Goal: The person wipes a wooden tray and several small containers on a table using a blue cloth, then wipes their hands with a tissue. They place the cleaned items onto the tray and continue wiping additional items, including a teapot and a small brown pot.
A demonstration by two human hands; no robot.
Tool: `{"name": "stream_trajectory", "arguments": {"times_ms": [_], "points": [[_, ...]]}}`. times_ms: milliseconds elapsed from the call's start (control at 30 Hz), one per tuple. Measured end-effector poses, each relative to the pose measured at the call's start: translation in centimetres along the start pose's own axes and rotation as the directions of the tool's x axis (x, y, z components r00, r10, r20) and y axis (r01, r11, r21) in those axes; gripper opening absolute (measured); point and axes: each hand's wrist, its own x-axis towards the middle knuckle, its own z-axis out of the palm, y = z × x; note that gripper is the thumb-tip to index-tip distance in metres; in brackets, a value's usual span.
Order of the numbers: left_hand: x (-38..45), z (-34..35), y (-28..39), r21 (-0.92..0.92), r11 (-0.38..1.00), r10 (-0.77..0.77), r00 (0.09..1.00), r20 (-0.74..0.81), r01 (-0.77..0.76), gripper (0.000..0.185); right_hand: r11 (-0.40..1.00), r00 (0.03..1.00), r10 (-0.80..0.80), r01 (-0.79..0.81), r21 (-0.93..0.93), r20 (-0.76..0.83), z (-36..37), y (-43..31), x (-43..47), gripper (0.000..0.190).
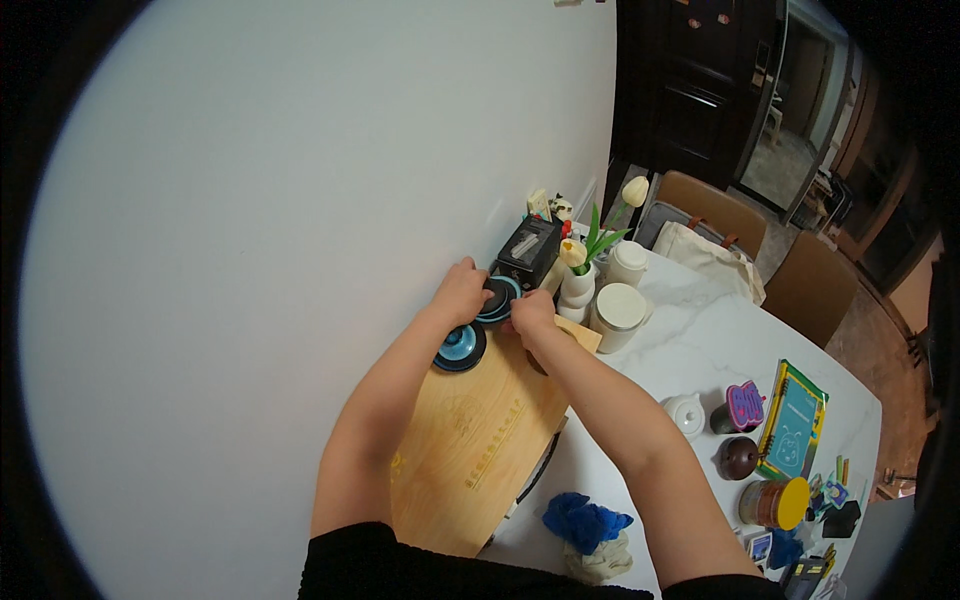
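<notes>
My left hand (463,291) is at the left edge of a round dark ceramic dish with blue rings (504,289), its thumb over the rim. From the other side my right hand (533,315) grips the same dish, fingertips on its right edge. Part of the dish is hidden by my fingers, and I cannot tell whether it is one piece or several stacked. Just nearer to me, a blue and black lidded ceramic piece (460,345) rests on a light wooden board (465,427) that bears writing. A brown round object (535,363) is mostly hidden under my right wrist.
Behind the dish stands a black box (529,249), beside a white vase (576,296) with tulips and lidded white canisters (619,315). On the marble-patterned table (697,337) are a white teapot (685,414), a yellow-lidded jar (780,504), a spiral notebook (795,420) and blue cloth (583,521). A wall (262,247) borders the left.
</notes>
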Motion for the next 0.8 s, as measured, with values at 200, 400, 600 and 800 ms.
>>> {"name": "stream_trajectory", "arguments": {"times_ms": [200,400,600,800], "points": [[0.4,1.3,0.1,0.144,0.989,-0.038,0.997,0.074,0.027,0.027,0.980,0.999,0.032,-0.032,-0.198,-0.003,1.0,1.7,1.2,0.012],[0.2,1.9,0.1,0.177,0.984,-0.056,0.994,0.097,0.038,0.029,0.941,0.998,-0.053,0.043,-0.335,-0.019,1.8,3.4,1.4,0.010],[-0.1,-0.4,1.9,0.108,0.973,-0.218,0.968,0.121,0.206,0.032,0.695,0.972,-0.151,0.232,-0.680,0.177,1.2,2.1,0.4,0.023],[-4.8,-4.8,3.9,-0.029,0.979,-0.205,0.957,-0.203,0.204,0.029,0.421,0.910,-0.164,0.414,-0.807,0.381,0.2,1.3,1.2,0.019]]}}
